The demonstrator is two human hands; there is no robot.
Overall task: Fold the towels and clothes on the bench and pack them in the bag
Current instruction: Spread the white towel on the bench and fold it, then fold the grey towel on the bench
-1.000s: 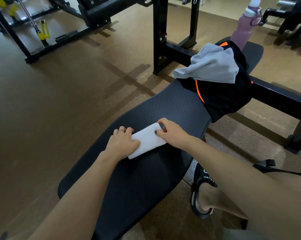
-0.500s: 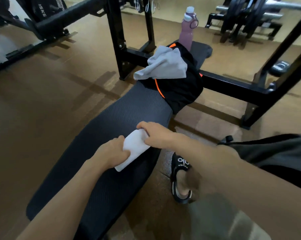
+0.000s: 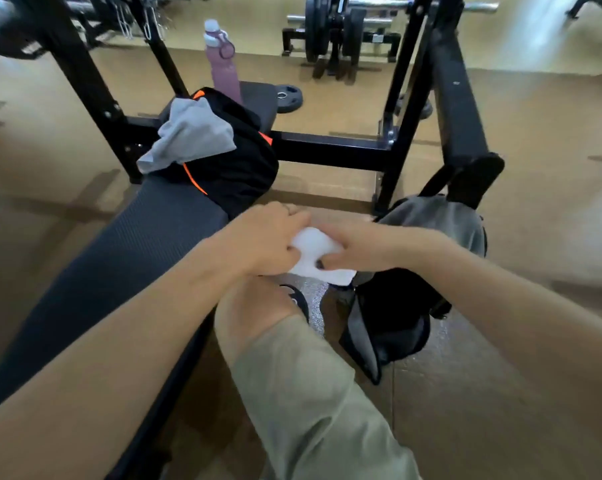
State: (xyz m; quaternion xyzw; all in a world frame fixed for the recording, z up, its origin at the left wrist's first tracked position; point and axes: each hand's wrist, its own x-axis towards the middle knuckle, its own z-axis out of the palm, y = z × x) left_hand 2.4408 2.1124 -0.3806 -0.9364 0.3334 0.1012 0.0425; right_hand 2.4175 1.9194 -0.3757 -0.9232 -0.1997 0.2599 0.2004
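Left hand (image 3: 268,237) and right hand (image 3: 355,247) both pinch small folded white towel (image 3: 318,258), held over floor at 9 o'clock of open grey-black bag (image 3: 413,299), likely for packing. Grey cloth (image 3: 192,136) and black-orange clothes (image 3: 230,161) wait on tabletop (image 3: 136,244).

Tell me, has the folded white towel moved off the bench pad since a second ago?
Yes. The white towel, held by both hands, has left the bench pad and moved right, toward the open bag on the floor.

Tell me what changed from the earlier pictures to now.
Both hands, left hand and right hand, lifted the folded white towel off the bench and carried it right, toward the open bag. The grey cloth and black garment stayed piled on the bench.
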